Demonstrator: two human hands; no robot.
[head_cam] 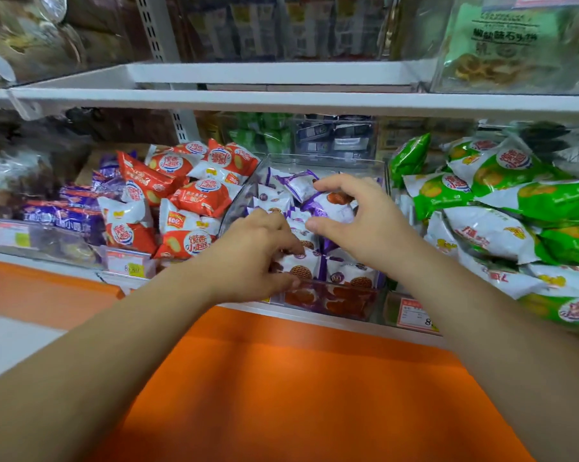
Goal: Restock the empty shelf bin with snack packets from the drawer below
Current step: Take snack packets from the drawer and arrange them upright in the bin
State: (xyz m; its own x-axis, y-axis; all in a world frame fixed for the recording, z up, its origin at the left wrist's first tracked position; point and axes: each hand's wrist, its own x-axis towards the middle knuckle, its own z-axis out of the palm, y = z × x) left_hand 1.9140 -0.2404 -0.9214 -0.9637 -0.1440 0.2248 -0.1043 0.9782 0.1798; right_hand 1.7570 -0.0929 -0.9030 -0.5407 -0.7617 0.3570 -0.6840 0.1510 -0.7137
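Centrally, the clear shelf bin (331, 161) held purple-and-white snack packets (301, 186). The left hand (258, 251) pinched one packet at the bin's near edge. The right hand (358, 225) hovered just above the pile, fingers released and spread. Red packets (198, 195) lay to the left, green packets (501, 201) to the right.

From my feed, the white shelf (314, 319) carries a clear bin (239, 198) at its middle, and purple-and-white packets (301, 185) lie loose inside it. Just beside the bin's left wall sits a heap of red packets (201, 195), with dark blue packets (64, 215) further left behind a clear front. To the bin's right I see green packets (501, 201) piled high. Price tags (128, 266) hang along the shelf's front edge. An upper shelf (281, 98) runs above.
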